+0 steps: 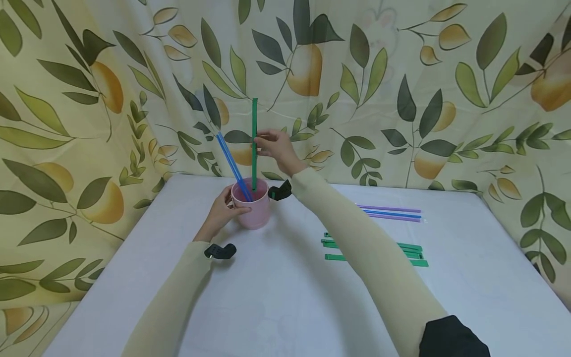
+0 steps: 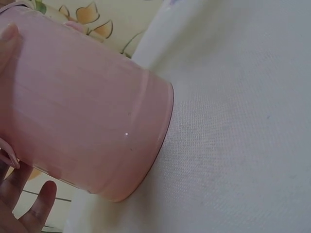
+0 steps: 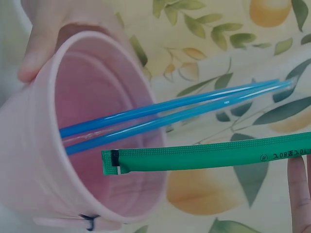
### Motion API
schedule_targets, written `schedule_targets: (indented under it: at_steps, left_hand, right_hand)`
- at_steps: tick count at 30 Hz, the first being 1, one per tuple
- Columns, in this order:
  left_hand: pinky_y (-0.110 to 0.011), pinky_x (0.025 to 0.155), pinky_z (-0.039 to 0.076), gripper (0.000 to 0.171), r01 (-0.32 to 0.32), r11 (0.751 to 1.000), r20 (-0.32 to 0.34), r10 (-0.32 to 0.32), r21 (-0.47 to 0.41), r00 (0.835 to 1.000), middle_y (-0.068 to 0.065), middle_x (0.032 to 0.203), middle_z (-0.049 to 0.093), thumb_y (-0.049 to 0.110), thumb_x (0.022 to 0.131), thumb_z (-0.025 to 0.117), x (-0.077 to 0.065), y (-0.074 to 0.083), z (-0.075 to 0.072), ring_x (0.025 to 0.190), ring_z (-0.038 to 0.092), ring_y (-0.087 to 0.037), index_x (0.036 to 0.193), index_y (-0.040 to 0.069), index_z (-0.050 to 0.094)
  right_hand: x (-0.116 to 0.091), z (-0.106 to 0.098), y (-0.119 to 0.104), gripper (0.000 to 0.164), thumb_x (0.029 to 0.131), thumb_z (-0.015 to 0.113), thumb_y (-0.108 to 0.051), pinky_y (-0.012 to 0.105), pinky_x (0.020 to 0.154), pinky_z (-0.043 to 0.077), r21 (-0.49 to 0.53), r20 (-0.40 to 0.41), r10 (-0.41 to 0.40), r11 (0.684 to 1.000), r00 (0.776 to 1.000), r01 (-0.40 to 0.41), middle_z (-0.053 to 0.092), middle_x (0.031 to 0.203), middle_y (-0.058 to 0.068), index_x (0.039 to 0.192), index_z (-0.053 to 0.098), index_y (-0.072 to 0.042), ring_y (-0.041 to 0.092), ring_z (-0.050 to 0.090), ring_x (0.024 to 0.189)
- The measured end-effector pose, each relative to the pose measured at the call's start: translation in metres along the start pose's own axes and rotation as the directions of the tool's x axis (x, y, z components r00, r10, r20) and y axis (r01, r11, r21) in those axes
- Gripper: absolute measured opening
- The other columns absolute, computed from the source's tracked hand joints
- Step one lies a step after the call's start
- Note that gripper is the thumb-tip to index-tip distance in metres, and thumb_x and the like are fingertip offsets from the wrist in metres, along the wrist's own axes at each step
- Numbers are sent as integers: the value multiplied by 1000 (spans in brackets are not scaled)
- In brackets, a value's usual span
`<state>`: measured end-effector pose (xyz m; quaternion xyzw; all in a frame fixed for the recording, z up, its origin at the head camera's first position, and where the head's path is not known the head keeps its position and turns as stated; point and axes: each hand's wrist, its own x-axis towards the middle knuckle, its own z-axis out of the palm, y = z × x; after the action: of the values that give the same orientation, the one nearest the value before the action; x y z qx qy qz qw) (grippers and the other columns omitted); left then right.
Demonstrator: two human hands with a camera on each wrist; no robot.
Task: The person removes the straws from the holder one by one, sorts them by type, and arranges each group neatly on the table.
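Note:
A pink cup stands upright on the table. My left hand grips it at its left side, with the thumb on the wall; in the left wrist view, fingers lie near the handle. Blue straws in clear wrap lean leftward out of the cup. Above, my right hand pinches a straw in a green wrapper and holds it nearly vertical. The right wrist view shows the wrapper's crimped lower end at the cup's opening, beside the blue straws.
On the right of the table lie several green-wrapped straws, partly behind my right sleeve. Beyond them are purple and blue straws. A leaf-patterned curtain hangs behind the white table.

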<state>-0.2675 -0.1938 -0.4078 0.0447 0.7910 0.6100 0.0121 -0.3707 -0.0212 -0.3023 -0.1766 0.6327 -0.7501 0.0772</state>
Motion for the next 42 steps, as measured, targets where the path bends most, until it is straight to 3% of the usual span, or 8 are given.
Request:
schedule_targets:
  at_steps: [6, 10, 16, 19, 25, 29, 35, 42]
  left_hand:
    - [-46, 112, 35, 80, 4, 1000, 1, -4, 25, 1000, -18, 146, 39, 9, 79, 75, 1, 1, -3, 135, 37, -33, 145, 7, 30]
    - [-45, 111, 36, 78, 3, 998, 8, -3, 56, 1000, -19, 146, 39, 10, 80, 73, 0, 0, -7, 134, 39, -35, 145, 6, 30]
    - [-45, 112, 36, 70, -60, 997, -11, 60, 46, 998, -22, 143, 41, 11, 82, 71, 2, -14, -15, 132, 41, -37, 142, 3, 37]
    - [-43, 110, 38, 66, -83, 996, -28, 84, 42, 996, -20, 142, 45, 12, 83, 72, 6, -25, -18, 130, 44, -35, 140, 4, 40]
    - [-41, 106, 43, 63, -75, 996, -31, 77, 56, 997, -19, 142, 45, 14, 84, 70, 5, -28, -18, 128, 47, -35, 140, 5, 42]
    - [-41, 105, 43, 60, -58, 996, -30, 60, 61, 998, -22, 141, 44, 12, 86, 68, -1, -18, -17, 128, 47, -37, 139, 2, 42]
    - [-42, 105, 43, 55, -33, 998, -31, 35, 60, 999, -23, 141, 45, 8, 87, 65, -9, -6, -17, 128, 47, -37, 137, -2, 43]
    - [-32, 100, 47, 55, -50, 998, -32, 51, 35, 998, -17, 141, 47, 12, 87, 66, 5, -32, -21, 127, 49, -33, 138, 4, 45]
  right_hand:
    - [-4, -2, -14, 26, 92, 57, -4, 51, 98, 48, -8, 14, -15, 1000, 1000, 15, 58, 120, 29, 116, 58, 6, 12, 65, 80]
    - [-10, -8, -22, 27, 91, 58, -5, 51, 96, 49, -43, 30, -29, 999, 999, 30, 60, 118, 27, 117, 58, 5, 21, 66, 89]
    - [-25, -21, -34, 29, 92, 57, -4, 50, 96, 49, -48, 37, -40, 998, 998, 42, 65, 108, 18, 119, 55, 7, 33, 64, 103]
    - [-34, -29, -39, 28, 91, 58, -5, 49, 96, 49, -64, 21, -31, 997, 999, 32, 66, 106, 15, 118, 57, 5, 29, 65, 100]
    - [-58, -46, -46, 26, 92, 57, -6, 44, 92, 54, -122, 5, -2, 993, 1000, 3, 65, 106, 10, 117, 57, 2, 18, 65, 94]
    - [-73, -60, -48, 24, 92, 58, -7, 41, 90, 55, -125, 24, 4, 992, 1000, -1, 66, 98, 2, 115, 59, 1, 20, 66, 95]
    - [-91, -81, -50, 13, 91, 60, -8, 37, 86, 57, -133, 28, 17, 991, 999, -13, 69, 94, 0, 102, 64, -8, 12, 68, 86]
    - [-113, -107, -54, 13, 92, 59, -10, 32, 84, 58, -216, 62, 69, 975, 996, -54, 69, 93, -6, 103, 65, -11, 11, 68, 88]
